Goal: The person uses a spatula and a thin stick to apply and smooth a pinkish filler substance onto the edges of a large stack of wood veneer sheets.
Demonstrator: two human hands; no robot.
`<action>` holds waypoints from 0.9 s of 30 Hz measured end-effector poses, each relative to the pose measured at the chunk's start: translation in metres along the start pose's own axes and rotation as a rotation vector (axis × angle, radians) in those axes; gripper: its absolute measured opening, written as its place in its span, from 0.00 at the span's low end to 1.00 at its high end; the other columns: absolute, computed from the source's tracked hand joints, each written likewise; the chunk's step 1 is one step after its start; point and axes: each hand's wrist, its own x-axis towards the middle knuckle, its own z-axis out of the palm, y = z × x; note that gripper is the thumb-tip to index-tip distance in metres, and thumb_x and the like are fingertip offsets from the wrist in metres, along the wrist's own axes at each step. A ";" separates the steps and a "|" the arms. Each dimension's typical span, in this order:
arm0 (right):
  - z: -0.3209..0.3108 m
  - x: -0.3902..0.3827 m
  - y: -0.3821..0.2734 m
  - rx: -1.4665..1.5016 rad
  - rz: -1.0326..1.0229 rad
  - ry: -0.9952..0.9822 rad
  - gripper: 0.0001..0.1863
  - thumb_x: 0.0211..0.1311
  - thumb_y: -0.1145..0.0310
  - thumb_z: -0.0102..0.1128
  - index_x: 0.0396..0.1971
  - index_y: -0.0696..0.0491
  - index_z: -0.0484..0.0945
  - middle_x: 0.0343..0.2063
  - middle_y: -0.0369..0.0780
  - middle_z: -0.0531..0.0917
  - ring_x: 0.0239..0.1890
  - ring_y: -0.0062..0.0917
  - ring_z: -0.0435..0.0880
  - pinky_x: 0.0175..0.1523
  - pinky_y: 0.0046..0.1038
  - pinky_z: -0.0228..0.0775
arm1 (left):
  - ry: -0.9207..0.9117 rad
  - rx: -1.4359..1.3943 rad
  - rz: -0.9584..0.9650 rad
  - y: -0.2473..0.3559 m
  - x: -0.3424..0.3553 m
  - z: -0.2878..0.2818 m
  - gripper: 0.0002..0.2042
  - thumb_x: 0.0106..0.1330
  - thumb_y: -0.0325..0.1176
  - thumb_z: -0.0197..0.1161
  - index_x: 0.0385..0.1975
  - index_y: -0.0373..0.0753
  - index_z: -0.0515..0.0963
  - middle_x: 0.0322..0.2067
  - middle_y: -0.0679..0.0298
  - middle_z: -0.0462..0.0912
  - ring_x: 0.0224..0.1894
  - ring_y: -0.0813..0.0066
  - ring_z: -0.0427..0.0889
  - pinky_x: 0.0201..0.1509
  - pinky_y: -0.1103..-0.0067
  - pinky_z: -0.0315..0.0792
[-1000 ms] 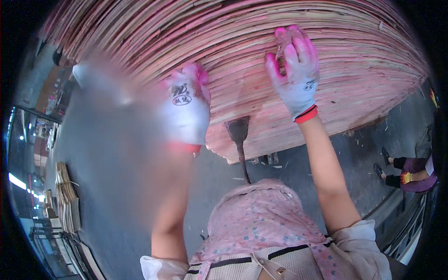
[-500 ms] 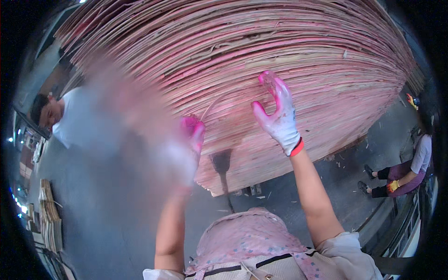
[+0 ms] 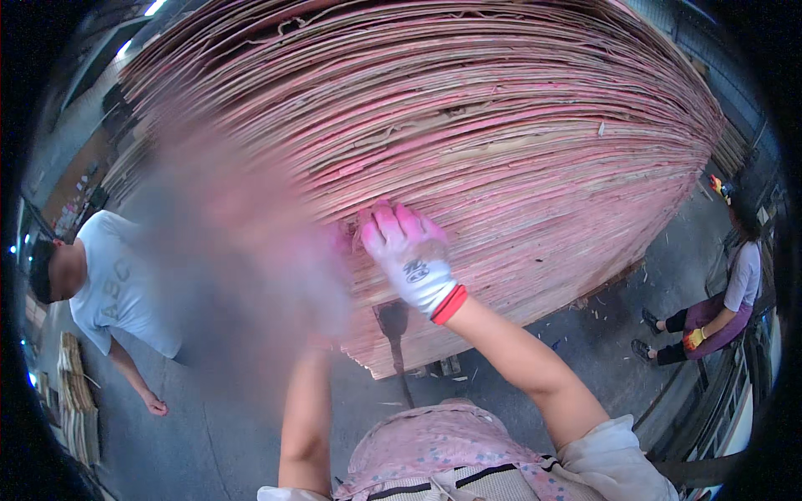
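A tall stack of thin wood veneer sheets (image 3: 535, 175), with pink-stained edges, fills the view in front of me. My right hand (image 3: 407, 250), in a white glove with pink fingers and a red cuff, is closed against the stack's face, fingers curled inward. What it grips, if anything, is hidden. Beside it on the left is my left hand (image 3: 341, 275), also gloved. A blurred patch over the picture covers most of that hand, so its fingers cannot be made out. A dark, flat-ended tool with a thin handle (image 3: 394, 330) shows below my hands, against the stack's lower part.
At left a person in a white shirt (image 3: 121, 275) stands close by. Another person with yellow gloves (image 3: 723, 309) sits at right. A smaller stack of sheets (image 3: 77, 401) stands at lower left. Scraps lie on the grey floor (image 3: 501, 380); metal rails (image 3: 735, 401) are at right.
My right hand has moved left and down, from spread fingers to curled ones beside my left hand. A thin strip seen between the hands no longer shows. The person at left now stands more upright.
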 end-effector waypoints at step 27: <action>0.013 -0.006 0.035 1.301 1.399 0.488 0.09 0.64 0.70 0.69 0.30 0.50 0.75 0.22 0.28 0.75 0.21 0.13 0.69 0.27 0.19 0.60 | 0.132 -0.419 -0.465 -0.050 -0.108 -0.128 0.22 0.64 0.18 0.62 0.59 0.32 0.74 0.55 0.54 0.80 0.56 0.65 0.80 0.61 0.72 0.75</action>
